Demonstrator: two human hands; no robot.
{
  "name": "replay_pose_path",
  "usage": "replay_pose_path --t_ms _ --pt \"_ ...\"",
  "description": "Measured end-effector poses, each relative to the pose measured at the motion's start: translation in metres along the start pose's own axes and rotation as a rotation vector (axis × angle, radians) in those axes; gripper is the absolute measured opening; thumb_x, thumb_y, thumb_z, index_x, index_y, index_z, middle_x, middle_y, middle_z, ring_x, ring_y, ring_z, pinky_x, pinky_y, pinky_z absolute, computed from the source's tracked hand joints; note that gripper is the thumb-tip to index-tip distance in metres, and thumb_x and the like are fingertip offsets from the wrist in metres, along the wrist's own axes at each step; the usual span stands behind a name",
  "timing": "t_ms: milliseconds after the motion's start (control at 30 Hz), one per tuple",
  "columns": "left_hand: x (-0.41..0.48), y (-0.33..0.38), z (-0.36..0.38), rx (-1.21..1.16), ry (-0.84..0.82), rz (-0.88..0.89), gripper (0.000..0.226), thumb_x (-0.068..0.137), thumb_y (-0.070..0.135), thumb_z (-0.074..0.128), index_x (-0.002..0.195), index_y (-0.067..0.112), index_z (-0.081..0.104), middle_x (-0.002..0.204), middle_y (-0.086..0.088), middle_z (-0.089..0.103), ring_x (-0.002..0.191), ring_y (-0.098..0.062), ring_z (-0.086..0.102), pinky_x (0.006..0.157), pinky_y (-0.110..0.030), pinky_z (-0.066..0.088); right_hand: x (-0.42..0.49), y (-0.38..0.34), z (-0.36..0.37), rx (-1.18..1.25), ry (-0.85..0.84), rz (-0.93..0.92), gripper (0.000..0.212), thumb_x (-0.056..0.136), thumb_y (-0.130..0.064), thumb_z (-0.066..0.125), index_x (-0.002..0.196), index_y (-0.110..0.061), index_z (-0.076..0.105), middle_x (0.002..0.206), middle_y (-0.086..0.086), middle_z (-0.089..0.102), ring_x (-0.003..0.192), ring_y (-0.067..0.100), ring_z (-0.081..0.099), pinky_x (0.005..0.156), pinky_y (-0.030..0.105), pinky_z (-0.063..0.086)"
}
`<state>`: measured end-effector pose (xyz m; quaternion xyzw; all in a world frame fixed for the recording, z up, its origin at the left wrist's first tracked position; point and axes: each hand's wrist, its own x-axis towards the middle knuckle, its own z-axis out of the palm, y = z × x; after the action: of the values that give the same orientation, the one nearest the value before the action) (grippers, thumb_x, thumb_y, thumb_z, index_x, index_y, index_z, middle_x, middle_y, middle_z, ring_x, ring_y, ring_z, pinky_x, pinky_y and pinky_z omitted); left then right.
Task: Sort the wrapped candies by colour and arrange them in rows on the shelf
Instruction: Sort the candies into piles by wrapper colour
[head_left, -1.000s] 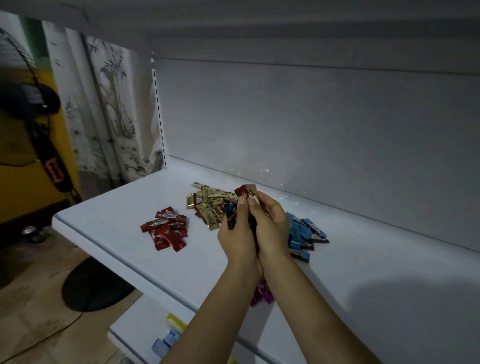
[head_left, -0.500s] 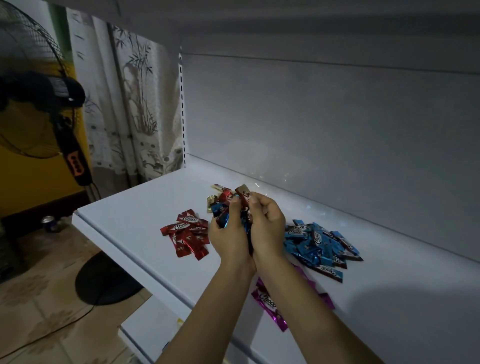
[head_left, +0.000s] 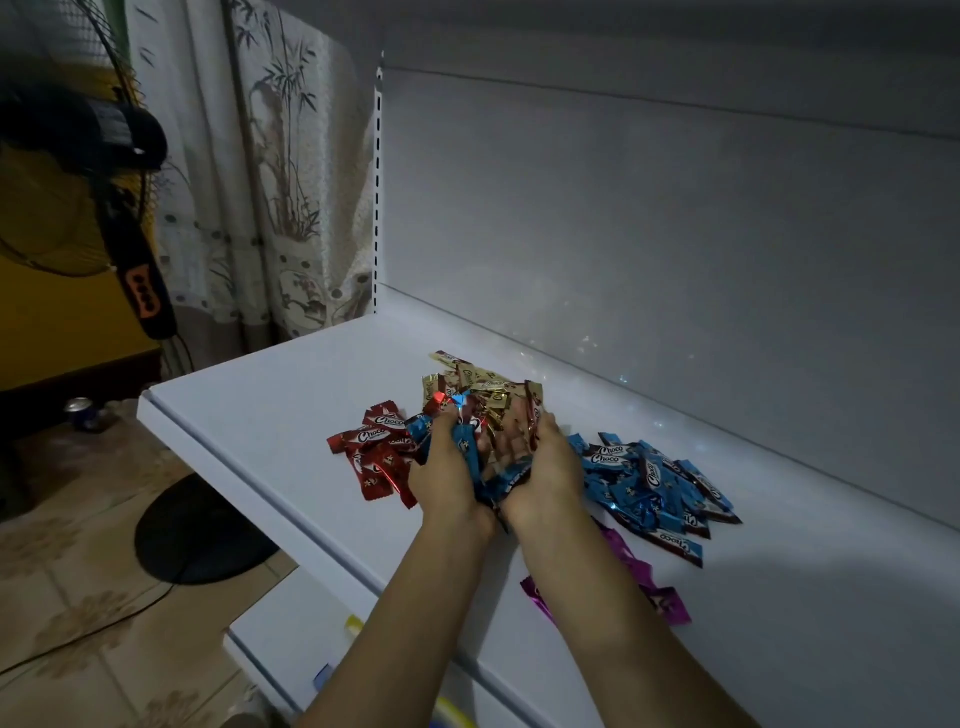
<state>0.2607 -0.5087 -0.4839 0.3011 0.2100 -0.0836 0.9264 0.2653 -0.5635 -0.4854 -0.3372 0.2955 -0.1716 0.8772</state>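
Left hand (head_left: 447, 483), right hand (head_left: 548, 478) now spread apart, cupping mixed candies (head_left: 470, 447)

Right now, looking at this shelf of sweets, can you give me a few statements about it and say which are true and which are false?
1. The left hand and the right hand together hold a mixed bunch of candies. True.
2. The red pile lies to the right of the blue pile. False: the red pile lies left of the hands and the blue pile lies to their right.
3. The purple candies lie nearer the front edge of the shelf than the blue pile does. True.
4. The gold pile sits on the floor. False: it lies on the shelf, behind the hands.
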Motion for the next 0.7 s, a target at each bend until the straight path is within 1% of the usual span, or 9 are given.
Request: replay_pose_path --t_ms 100,167,233,300,367,433,500,600,700 --pt "0.002 0.000 0.001 -0.040 -0.011 -0.025 0.016 0.086 0.022 0.068 0.094 0.009 0.065 0.085 -0.010 0.073 0.071 -0.024 0.071 0.060 -0.032 0.058 -0.001 -0.002 0.000 0.001 -0.004 0.009 0.030 0.097 -0.032 0.050 0.097 -0.008 0.069 0.062 0.001 0.067 0.048 0.012 0.061 0.047 0.023 0.050" --pt "0.003 0.001 0.000 -0.064 -0.038 -0.042 0.016 0.087 0.024 0.067 0.088 0.008 0.065 0.075 -0.008 0.070 0.061 -0.021 0.068 0.054 -0.028 0.055 0.001 -0.005 0.000 -0.020 0.006 -0.006 0.033 0.099 -0.030 0.047 0.085 -0.006 0.067 0.046 -0.001 0.053 0.034 0.010 0.046 0.036 0.017 0.040" --pt "0.005 -0.002 -0.003 -0.047 -0.103 -0.034 0.019 0.087 0.028 0.067 0.086 0.009 0.064 0.063 -0.005 0.060 0.046 -0.014 0.056 0.042 -0.021 0.045 0.005 -0.012 0.000 -0.077 0.000 -0.047 0.034 0.099 -0.030 0.046 0.090 -0.003 0.065 0.044 -0.002 0.046 0.030 0.008 0.034 0.032 0.016 0.031" --pt "0.005 -0.007 -0.008 -0.051 -0.140 -0.018 0.022 0.085 0.029 0.069 0.096 0.009 0.065 0.061 -0.002 0.055 0.042 -0.010 0.048 0.037 -0.018 0.038 0.010 -0.019 0.000 -0.212 -0.003 -0.121 0.032 0.097 -0.030 0.050 0.102 -0.002 0.064 0.054 -0.001 0.054 0.031 0.006 0.031 0.031 0.017 0.027" --pt "0.002 -0.009 -0.010 -0.046 -0.162 0.006 0.028 0.085 0.027 0.069 0.107 0.009 0.064 0.065 -0.001 0.058 0.044 -0.008 0.051 0.037 -0.017 0.038 0.013 -0.026 0.002 -0.430 -0.007 -0.193 0.025 0.095 -0.030 0.056 0.098 -0.007 0.064 0.064 0.001 0.059 0.034 0.005 0.034 0.032 0.017 0.027" --pt "0.000 -0.008 -0.011 -0.035 -0.188 0.030 0.024 0.085 0.026 0.068 0.104 0.011 0.064 0.066 0.000 0.060 0.045 -0.007 0.051 0.036 -0.016 0.035 0.019 -0.031 0.010 -0.644 -0.019 -0.286 0.019 0.093 -0.030 0.059 0.088 -0.012 0.061 0.068 0.002 0.059 0.041 0.006 0.039 0.034 0.018 0.030" --pt "-0.002 -0.006 -0.013 -0.051 -0.192 0.031 0.021 0.085 0.026 0.068 0.101 0.013 0.064 0.066 0.000 0.061 0.045 -0.007 0.049 0.036 -0.015 0.033 0.033 -0.033 0.020 -0.819 -0.011 -0.396 0.019 0.092 -0.031 0.059 0.085 -0.013 0.059 0.070 0.002 0.061 0.048 0.007 0.046 0.043 0.020 0.034" --pt "-0.002 -0.007 -0.014 -0.033 -0.202 0.043 0.026 0.087 0.027 0.067 0.107 0.011 0.063 0.068 -0.001 0.060 0.047 -0.007 0.048 0.036 -0.015 0.032 0.054 -0.036 0.034 -1.060 -0.029 -0.551 0.024 0.093 -0.031 0.057 0.085 -0.009 0.062 0.075 0.004 0.065 0.064 0.014 0.057 0.057 0.025 0.041" --pt "0.000 -0.008 -0.014 -0.025 -0.185 0.040 0.030 0.086 0.028 0.067 0.110 0.011 0.062 0.069 -0.001 0.061 0.048 -0.008 0.049 0.037 -0.016 0.033 0.072 -0.039 0.041 -1.276 -0.087 -0.623 0.028 0.092 -0.027 0.059 0.077 -0.005 0.067 0.079 0.004 0.069 0.076 0.020 0.064 0.072 0.028 0.050"
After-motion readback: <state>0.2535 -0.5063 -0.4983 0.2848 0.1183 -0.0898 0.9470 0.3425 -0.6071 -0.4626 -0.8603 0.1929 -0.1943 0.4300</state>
